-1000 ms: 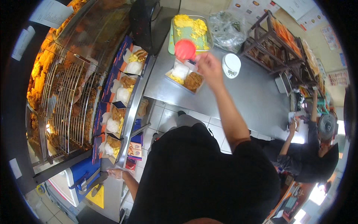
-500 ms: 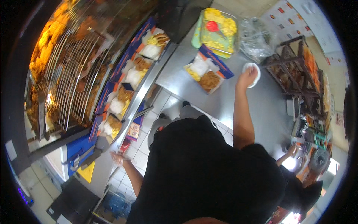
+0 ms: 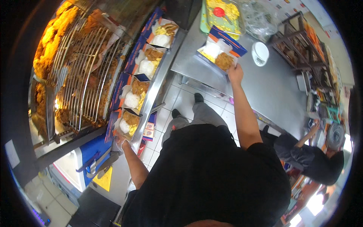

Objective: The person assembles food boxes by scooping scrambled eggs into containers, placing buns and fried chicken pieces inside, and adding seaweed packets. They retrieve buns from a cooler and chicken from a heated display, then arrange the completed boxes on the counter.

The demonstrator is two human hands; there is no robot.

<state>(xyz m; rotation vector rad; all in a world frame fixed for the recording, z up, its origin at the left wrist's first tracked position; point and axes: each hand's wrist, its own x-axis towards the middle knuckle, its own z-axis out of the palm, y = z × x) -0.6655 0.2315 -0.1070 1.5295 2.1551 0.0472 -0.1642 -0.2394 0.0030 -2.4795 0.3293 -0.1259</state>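
- The right hand (image 3: pixel 235 73) appeared to be pinching the near right corner of an open meal box (image 3: pixel 228 41) on the steel counter (image 3: pixel 280 90).
- It had just come over from the white scale (image 3: pixel 260 53), so the work was now at the box.
- Rice (image 3: pixel 211 49), fried chicken (image 3: pixel 224 61) and yellow egg (image 3: pixel 206 56) filled that box.
- The left hand (image 3: pixel 120 141), in a clear glove, was by the lowest filled box (image 3: pixel 112 126); whether it gripped anything could not be told.
- Farther off, a red scoop (image 3: pixel 218 12) lay in the egg tray (image 3: pixel 204 23).
- The boxes bore blue-and-orange printing, too blurred to read.
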